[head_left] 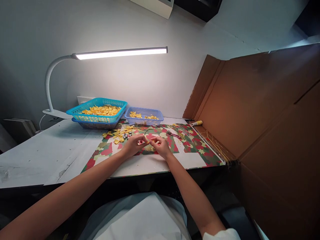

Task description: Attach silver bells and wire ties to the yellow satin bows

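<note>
Above the camouflage-patterned sheet (pixel 107 150), my left hand (pixel 135 145) and my right hand (pixel 162 147) meet with their fingertips close together. Both are closed in a pinch on a small yellow piece (pixel 148 142), mostly covered by the fingers, so its exact form is hard to make out. Just beyond my left hand lies a loose pile of yellow ribbon-like flowers (pixel 119 134), with some small silvery bits and thin stems beside it. A slim tool with dark red handles (pixel 174 134) rests past my right hand.
A turquoise basket (pixel 97 118) heaped with yellow flowers sits stacked on a darker blue one at the back left. Beside it stands a periwinkle basket (pixel 144 121) with fewer flowers. A lit lamp (pixel 122 52) hangs over the table; a cardboard wall (pixel 250 103) borders the right.
</note>
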`<state>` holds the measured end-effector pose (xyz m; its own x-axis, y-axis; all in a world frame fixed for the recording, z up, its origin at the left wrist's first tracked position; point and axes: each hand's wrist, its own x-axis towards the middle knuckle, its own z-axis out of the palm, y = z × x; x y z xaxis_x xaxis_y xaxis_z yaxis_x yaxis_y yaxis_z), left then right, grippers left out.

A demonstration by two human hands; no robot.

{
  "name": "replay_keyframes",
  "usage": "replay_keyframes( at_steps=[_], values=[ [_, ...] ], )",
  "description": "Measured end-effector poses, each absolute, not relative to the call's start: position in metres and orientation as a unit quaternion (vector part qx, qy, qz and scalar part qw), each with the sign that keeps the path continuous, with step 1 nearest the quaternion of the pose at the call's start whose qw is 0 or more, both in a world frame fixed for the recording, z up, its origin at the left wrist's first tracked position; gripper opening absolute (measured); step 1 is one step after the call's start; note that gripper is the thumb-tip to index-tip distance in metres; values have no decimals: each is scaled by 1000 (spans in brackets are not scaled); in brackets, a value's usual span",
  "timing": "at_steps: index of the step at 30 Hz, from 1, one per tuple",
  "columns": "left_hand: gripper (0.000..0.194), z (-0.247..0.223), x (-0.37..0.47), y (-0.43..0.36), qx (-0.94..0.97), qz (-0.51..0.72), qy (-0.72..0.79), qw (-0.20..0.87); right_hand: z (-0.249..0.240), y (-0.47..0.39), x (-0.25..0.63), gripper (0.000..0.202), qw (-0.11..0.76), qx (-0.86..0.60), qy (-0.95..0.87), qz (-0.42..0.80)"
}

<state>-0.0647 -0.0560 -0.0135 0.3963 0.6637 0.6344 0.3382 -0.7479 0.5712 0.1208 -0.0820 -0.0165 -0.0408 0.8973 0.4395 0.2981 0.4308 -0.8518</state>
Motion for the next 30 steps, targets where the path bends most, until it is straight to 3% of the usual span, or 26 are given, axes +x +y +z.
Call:
replay_keyframes(
  at_steps=[8, 16, 21, 30],
  values=[
    [23, -21, -70, -47, 839, 398, 350, 126, -1, -75, 108, 19, 563, -422, -625, 338],
    [21, -26, -76, -33, 835, 357, 395, 141, 92, -55, 137, 11, 676, -362, -523, 373],
    [22, -26, -73, -36, 821, 368, 383, 207, 119, -53, 156, 13, 682, -350, -497, 406],
    [21, -22, -69, -43, 738, 392, 321, 446, 86, -33, 162, 9, 704, -388, -378, 458]
  ],
)
